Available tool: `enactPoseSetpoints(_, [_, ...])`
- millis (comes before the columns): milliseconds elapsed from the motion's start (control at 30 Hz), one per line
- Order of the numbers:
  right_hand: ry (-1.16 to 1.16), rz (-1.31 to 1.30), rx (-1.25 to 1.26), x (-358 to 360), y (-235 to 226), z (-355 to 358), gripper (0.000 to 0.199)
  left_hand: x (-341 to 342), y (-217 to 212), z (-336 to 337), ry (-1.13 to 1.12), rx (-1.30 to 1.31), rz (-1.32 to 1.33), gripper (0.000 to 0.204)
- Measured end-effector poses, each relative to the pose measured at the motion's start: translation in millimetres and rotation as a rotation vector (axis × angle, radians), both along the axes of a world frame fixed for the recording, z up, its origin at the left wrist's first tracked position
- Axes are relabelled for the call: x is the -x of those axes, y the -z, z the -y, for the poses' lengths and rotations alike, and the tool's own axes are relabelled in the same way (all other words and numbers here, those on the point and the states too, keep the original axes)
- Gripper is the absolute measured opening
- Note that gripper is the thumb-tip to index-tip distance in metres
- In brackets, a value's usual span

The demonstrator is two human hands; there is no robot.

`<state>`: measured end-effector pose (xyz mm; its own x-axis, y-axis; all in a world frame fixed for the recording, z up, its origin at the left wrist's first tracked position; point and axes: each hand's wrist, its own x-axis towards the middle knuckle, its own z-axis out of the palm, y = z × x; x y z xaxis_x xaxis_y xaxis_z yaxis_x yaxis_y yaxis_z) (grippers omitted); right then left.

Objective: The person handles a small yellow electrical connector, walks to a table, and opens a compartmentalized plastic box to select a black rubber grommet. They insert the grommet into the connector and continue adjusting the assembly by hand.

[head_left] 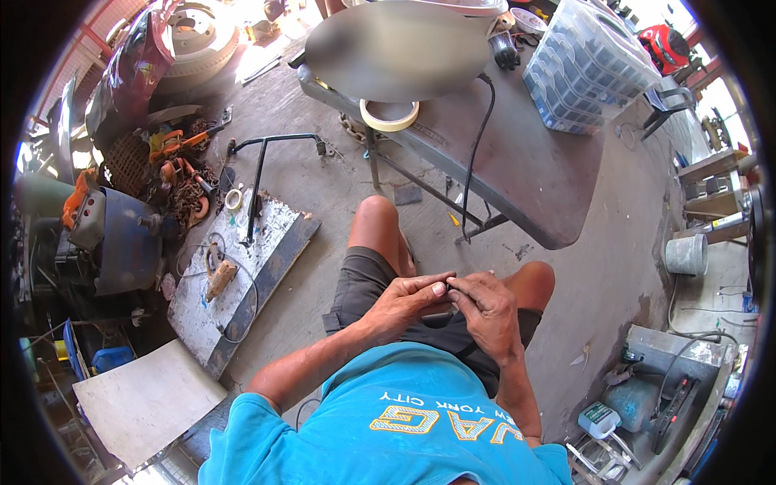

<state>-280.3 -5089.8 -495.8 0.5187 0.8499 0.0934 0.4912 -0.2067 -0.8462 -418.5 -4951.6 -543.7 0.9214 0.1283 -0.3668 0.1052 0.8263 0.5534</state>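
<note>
Both of my hands meet above my lap, fingertips almost touching. My left hand [406, 302] is closed in a pinch, its thumb and fingers pointing right. Opposite it, my right hand [487, 309] curls its fingers and thumb toward the same spot. Between the fingertips shows a bit of something small and dark [448, 286], too small and covered to name. My dark shorts [356, 287] lie beneath the hands, between my bare knees.
Ahead stands a brown table [533, 170] bearing a roll of tape [390, 125], a black cable [482, 129] and stacked clear plastic boxes [586, 73]. A low white board [222, 279] with a corded tool [221, 279] lies left. A grey bucket [687, 255] is at right.
</note>
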Motion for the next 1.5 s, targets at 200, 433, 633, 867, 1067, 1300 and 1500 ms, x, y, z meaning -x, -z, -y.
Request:
enactPoseSetpoints(200, [0.003, 0.035, -0.014, 4.4, -2.5, -3.4, 0.023, -6.2, 3.9, -5.1, -0.038, -0.224, -0.002, 0.037])
enactPoseSetpoints(433, [0.191, -0.443, -0.279, -20.8, -13.8, -2.0, 0.018, -31.9, -27.8, -10.3, -0.213, -0.191, 0.156, 0.037])
enactPoseSetpoints(633, [0.121, -0.667, -0.485, -34.5, -27.5, 4.5, 0.022, -40.0, -46.4, -15.4, -0.222, -0.008, 0.204, 0.038])
enactPoseSetpoints(867, [0.184, -0.718, -0.478, -33.8, -23.1, 10.4, 0.018, -39.7, -45.5, -10.7, -0.173, 0.064, 0.172, 0.037])
enactPoseSetpoints(1067, [0.183, -0.735, -0.489, -33.4, -23.1, 10.1, 0.019, -40.6, -43.1, -8.2, -0.143, 0.066, 0.213, 0.031])
enactPoseSetpoints(1300, [0.146, -0.816, -0.517, -38.2, -24.6, 16.1, 0.017, -41.5, -39.9, -7.4, -0.152, 0.004, 0.224, 0.026])
enactPoseSetpoints(1500, [0.284, -0.748, -0.805, -96.7, -34.2, 52.8, 0.012, -56.5, -63.5, -30.1, -0.138, -0.111, 0.243, 0.018])
